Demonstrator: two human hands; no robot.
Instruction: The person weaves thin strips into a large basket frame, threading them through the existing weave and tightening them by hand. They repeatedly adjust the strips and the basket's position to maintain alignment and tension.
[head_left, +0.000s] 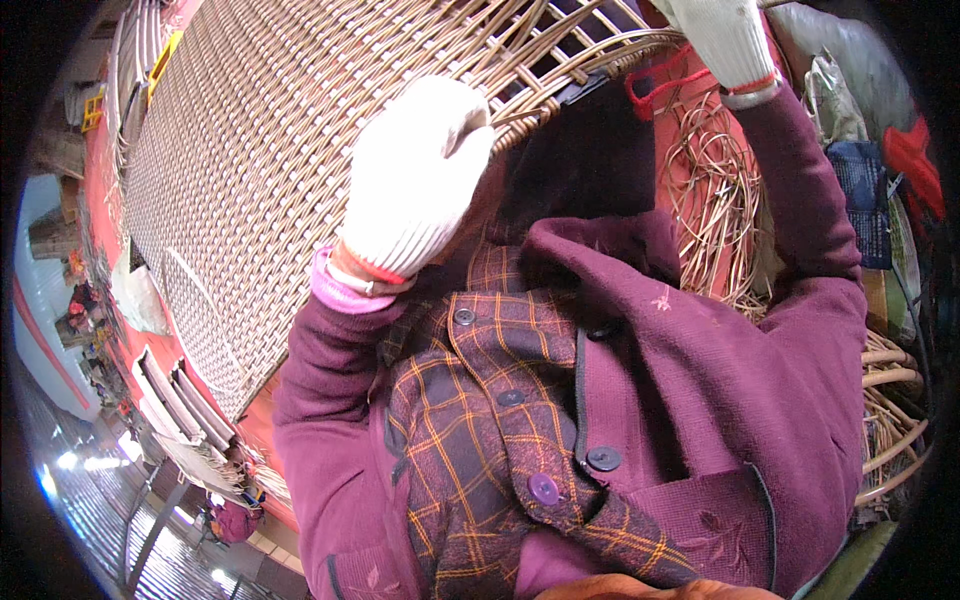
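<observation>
Tan woven-wicker panel (270, 150), dense but open-latticed at one end, was spread across upper left; its edge was pinched by the white-gloved left hand (415, 175), fingers closed. The white-gloved right hand (722, 42) was cropped, its grip untellable.

Bright light spots (67, 461) on a grey, ridged surface (75, 515), lower left
</observation>
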